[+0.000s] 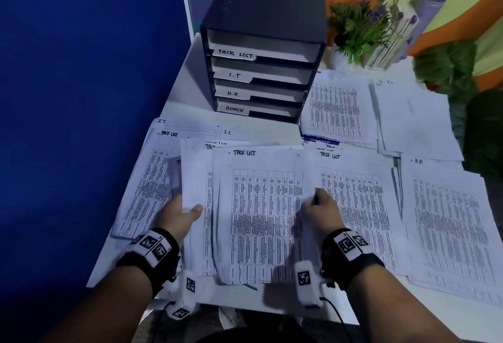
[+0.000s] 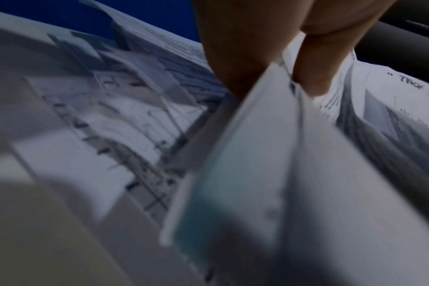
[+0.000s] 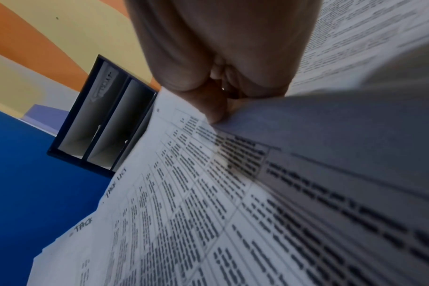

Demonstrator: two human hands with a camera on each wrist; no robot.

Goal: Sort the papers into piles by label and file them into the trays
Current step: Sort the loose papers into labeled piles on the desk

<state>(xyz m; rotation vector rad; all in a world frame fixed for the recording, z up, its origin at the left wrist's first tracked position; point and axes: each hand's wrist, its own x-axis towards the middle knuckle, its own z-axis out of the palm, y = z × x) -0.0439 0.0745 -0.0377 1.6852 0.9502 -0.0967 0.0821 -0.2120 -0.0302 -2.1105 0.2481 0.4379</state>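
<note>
Stack of papers (image 1: 261, 214) held above the white desk (image 1: 190, 70), in front of the black tray unit (image 1: 261, 70). Top sheet: dense printed table, handwritten "TASK LIST" at its head. Sheets fanned, edges uneven. Left hand (image 1: 178, 216) grips the left edge, thumb on top. Right hand (image 1: 321, 212) pinches the right edge.
</note>
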